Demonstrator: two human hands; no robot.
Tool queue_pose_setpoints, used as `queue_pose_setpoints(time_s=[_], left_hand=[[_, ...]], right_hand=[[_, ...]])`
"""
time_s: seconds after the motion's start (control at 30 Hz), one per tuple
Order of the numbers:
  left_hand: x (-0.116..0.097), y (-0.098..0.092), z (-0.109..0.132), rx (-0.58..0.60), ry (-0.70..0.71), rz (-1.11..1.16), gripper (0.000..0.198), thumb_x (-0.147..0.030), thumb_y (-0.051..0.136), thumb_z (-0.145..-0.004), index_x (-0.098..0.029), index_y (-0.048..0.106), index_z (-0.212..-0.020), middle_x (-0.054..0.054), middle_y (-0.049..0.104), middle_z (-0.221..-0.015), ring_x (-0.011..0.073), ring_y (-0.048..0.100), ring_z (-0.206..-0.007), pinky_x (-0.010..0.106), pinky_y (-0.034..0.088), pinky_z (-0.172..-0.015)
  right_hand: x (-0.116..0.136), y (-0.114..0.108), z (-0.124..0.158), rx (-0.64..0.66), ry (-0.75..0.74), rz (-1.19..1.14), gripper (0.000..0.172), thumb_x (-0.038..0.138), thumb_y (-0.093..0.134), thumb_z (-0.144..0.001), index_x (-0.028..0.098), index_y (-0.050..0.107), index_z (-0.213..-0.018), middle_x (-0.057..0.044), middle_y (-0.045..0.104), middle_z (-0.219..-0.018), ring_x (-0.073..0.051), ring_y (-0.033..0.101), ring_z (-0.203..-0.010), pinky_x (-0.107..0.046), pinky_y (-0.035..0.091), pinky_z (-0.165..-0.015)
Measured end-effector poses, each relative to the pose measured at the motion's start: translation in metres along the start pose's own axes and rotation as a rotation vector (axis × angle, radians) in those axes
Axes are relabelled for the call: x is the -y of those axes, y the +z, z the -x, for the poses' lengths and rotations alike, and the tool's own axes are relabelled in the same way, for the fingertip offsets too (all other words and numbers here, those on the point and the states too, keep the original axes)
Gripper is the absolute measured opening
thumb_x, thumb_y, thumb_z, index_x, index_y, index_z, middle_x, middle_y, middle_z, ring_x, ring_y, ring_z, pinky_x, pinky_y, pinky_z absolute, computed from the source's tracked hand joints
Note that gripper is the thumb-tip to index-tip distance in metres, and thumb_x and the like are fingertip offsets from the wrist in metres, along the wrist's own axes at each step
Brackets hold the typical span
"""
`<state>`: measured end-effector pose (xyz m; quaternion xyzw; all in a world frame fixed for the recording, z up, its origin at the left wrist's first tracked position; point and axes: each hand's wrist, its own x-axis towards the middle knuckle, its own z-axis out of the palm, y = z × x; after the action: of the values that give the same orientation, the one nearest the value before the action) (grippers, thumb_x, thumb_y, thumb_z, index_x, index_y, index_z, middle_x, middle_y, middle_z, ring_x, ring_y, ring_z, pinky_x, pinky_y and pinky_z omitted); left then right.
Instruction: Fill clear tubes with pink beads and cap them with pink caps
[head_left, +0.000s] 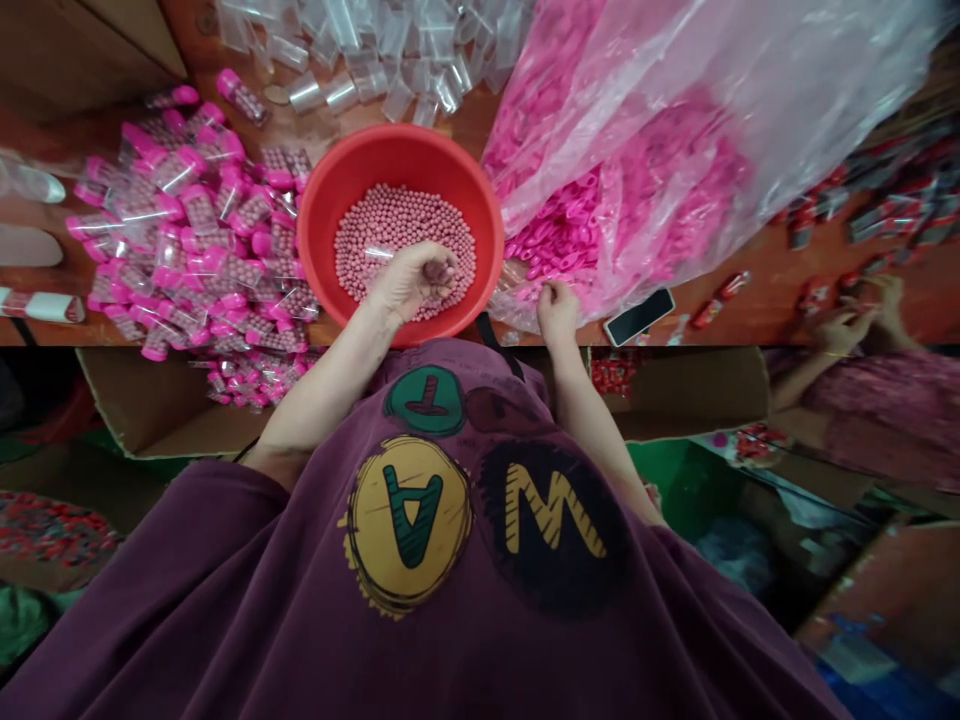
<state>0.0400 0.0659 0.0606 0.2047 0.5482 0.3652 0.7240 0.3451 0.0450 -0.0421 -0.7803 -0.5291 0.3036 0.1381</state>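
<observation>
My left hand point(412, 278) is over a red plastic bowl point(315, 215) of small pink beads point(405, 212). Its fingers curl around what looks like a clear tube point(441, 270) with pink beads in it, partly covered by the fingers. Just left of this hand, another clear tube point(379, 255) shows against the beads. Right of the bowl, my right hand point(558, 308) is closed in a pinch at the near edge of a clear plastic bag point(667, 130). Bright pink plastic caps point(562, 230) fill the bag's opening. Whatever the pinching fingers hold is hidden.
Pink-capped tubes of beads point(202, 230) are heaped left of the bowl, with empty clear tubes point(375, 50) behind it. A phone point(639, 317) lies near the table's front edge. Open cardboard boxes point(690, 390) sit below. Another person's hands point(855, 315) work at the far right.
</observation>
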Motion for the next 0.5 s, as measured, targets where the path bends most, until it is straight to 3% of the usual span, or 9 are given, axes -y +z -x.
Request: queue_pose_setpoints(time_s=[0.13, 0.2, 0.3, 0.4, 0.5], left_hand=[[-0.003, 0.008, 0.000, -0.078, 0.002, -0.027, 0.013, -0.028, 0.057, -0.072, -0.025, 0.069, -0.070, 0.005, 0.067, -0.069, 0.0176, 0.066, -0.068, 0.029, 0.058, -0.062], [-0.003, 0.009, 0.000, -0.108, -0.005, -0.005, 0.015, -0.030, 0.056, -0.075, -0.024, 0.069, -0.070, 0.006, 0.067, -0.069, 0.0195, 0.071, -0.072, 0.033, 0.061, -0.066], [-0.003, 0.009, 0.002, -0.104, -0.037, 0.038, 0.019, -0.032, 0.055, -0.083, -0.023, 0.069, -0.075, 0.007, 0.070, -0.074, 0.0215, 0.076, -0.076, 0.038, 0.065, -0.074], [-0.006, 0.008, 0.005, -0.085, -0.059, 0.112, 0.028, -0.039, 0.054, -0.096, -0.020, 0.075, -0.094, 0.009, 0.074, -0.081, 0.0218, 0.078, -0.080, 0.038, 0.066, -0.077], [-0.015, 0.011, 0.011, -0.046, -0.046, 0.219, 0.055, -0.060, 0.048, -0.108, -0.016, 0.075, -0.130, 0.012, 0.078, -0.094, 0.0261, 0.082, -0.094, 0.037, 0.068, -0.079]], right_hand=[[0.018, 0.011, -0.041, -0.019, -0.056, 0.277, 0.041, 0.016, 0.045, -0.104, 0.009, 0.074, -0.133, -0.026, 0.073, -0.139, -0.034, 0.069, -0.131, -0.055, 0.054, -0.120], [0.025, 0.015, -0.056, 0.028, -0.062, 0.393, 0.044, 0.015, 0.049, -0.104, 0.005, 0.070, -0.142, -0.029, 0.068, -0.147, -0.038, 0.067, -0.136, -0.059, 0.053, -0.119], [0.030, 0.015, -0.067, 0.096, -0.090, 0.500, 0.043, 0.016, 0.050, -0.105, 0.002, 0.070, -0.140, -0.032, 0.066, -0.147, -0.043, 0.068, -0.133, -0.063, 0.055, -0.114], [0.027, 0.010, -0.068, 0.092, -0.124, 0.485, 0.038, 0.020, 0.056, -0.103, 0.002, 0.070, -0.135, -0.033, 0.065, -0.147, -0.043, 0.069, -0.130, -0.065, 0.054, -0.113], [0.020, -0.001, -0.065, 0.013, -0.206, 0.281, 0.029, 0.030, 0.063, -0.102, 0.010, 0.070, -0.123, -0.025, 0.072, -0.133, -0.036, 0.071, -0.126, -0.060, 0.055, -0.115]])
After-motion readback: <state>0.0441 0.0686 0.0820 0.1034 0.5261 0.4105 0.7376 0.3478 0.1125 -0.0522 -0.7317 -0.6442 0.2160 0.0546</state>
